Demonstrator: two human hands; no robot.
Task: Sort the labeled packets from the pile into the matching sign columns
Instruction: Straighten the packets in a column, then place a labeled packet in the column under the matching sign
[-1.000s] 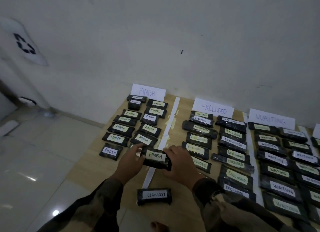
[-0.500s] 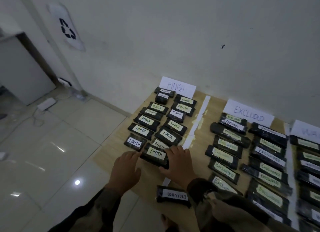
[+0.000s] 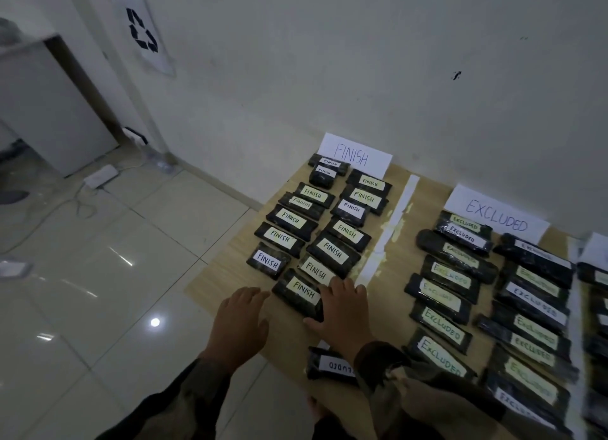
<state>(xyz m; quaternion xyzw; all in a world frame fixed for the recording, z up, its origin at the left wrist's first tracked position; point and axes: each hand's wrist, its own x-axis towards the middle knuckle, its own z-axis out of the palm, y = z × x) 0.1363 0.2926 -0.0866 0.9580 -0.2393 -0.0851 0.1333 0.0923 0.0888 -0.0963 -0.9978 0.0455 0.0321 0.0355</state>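
A person crouches over a wooden board (image 3: 230, 275) laid on a tiled floor (image 3: 98, 275), seen from the head camera, sorting black packets beneath handwritten paper signs propped against a white wall (image 3: 362, 61).

The right hand (image 3: 342, 311) lies flat, fingers spread, its thumb side pressed against the right end of the nearest FINISH packet (image 3: 301, 295); the grip is loose and wraps around nothing. That packet lies at the near end of the column under the FINISH sign (image 3: 355, 156), partly overlapping the packet behind it. The left hand (image 3: 238, 323) rests palm down on the board just left of the same packet, fingers relaxed and apart, with nothing in it.

Behind these, 2 rows of FINISH packets run back to the sign. A white tape strip (image 3: 391, 229) separates them from the column under the EXCLUDED sign (image 3: 496, 214), where 2 rows of EXCLUDED packets (image 3: 441, 295) lie side by side.

A lone EXCLUDED packet (image 3: 329, 367) sits at the near edge of the board, its label upside down to the viewer, partly hidden by the right sleeve (image 3: 394, 374).

A recycling-symbol sheet (image 3: 143, 31) hangs on the wall at upper left, above a white power strip (image 3: 100, 175) and cables on the floor.
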